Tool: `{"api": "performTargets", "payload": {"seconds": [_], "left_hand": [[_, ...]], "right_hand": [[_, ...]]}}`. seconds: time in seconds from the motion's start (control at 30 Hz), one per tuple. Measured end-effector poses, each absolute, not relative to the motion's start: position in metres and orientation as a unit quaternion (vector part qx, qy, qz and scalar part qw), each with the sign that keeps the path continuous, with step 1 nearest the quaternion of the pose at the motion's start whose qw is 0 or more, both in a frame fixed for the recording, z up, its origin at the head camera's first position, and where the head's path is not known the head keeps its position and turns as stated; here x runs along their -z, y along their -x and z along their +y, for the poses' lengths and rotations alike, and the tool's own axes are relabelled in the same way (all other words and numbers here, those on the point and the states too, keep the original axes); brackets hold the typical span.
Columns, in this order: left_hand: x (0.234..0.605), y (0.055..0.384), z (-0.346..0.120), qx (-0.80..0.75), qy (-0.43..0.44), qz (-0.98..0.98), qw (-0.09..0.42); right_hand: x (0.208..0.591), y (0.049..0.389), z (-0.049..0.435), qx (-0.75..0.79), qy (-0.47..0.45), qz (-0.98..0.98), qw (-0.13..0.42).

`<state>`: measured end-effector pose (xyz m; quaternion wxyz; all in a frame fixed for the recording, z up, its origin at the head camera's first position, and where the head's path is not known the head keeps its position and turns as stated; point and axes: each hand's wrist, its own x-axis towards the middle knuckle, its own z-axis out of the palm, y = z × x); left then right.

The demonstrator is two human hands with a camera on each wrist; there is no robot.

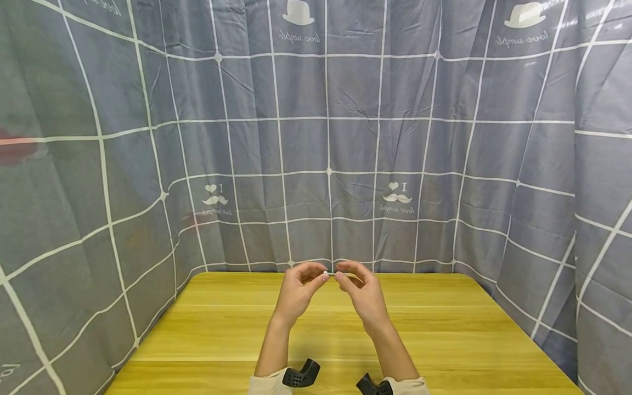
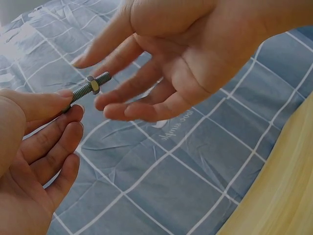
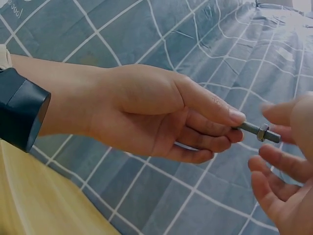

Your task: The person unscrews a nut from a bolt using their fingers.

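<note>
Thumb and fingers of my left hand (image 1: 294,293) pinch a metal bolt (image 2: 82,92) near one end, so its threaded shank points toward my right hand. A hex nut (image 3: 263,132) sits on the thread, a short way in from the free tip. My right hand (image 1: 366,299) is close to that tip, its thumb and fingers spread apart around it with a gap to the nut in both wrist views. The gripped end of the bolt is hidden behind the left fingertips.
Both hands are raised over a yellow wood-grain table (image 1: 217,329). Grey curtains (image 1: 306,142) with white grid lines hang behind it and along both sides. A black wrist mount (image 1: 302,374) is strapped at the left cuff, another black mount (image 1: 374,385) at the right.
</note>
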<state>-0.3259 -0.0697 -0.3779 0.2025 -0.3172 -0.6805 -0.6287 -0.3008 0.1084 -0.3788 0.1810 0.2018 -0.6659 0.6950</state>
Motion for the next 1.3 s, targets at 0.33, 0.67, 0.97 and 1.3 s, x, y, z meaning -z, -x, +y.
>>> {"api": "performTargets", "payload": {"seconds": [0.33, 0.67, 0.97, 1.3], "left_hand": [[0.378, 0.3254, -0.071, 0.629, 0.316, -0.682, 0.198], [0.3774, 0.3251, -0.0705, 0.636, 0.315, -0.676, 0.201], [0.3774, 0.3261, -0.0715, 0.636, 0.312, -0.678, 0.196], [0.3774, 0.3262, -0.071, 0.636, 0.312, -0.678, 0.197]], "right_hand": [[0.3777, 0.3003, 0.1093, -0.706, -0.216, -0.65, 0.179], [0.3799, 0.302, 0.1084, -0.693, -0.17, -0.675, 0.191], [0.3794, 0.3009, 0.1103, -0.696, -0.206, -0.664, 0.18], [0.3781, 0.2995, 0.1084, -0.691, -0.175, -0.678, 0.179]]}}
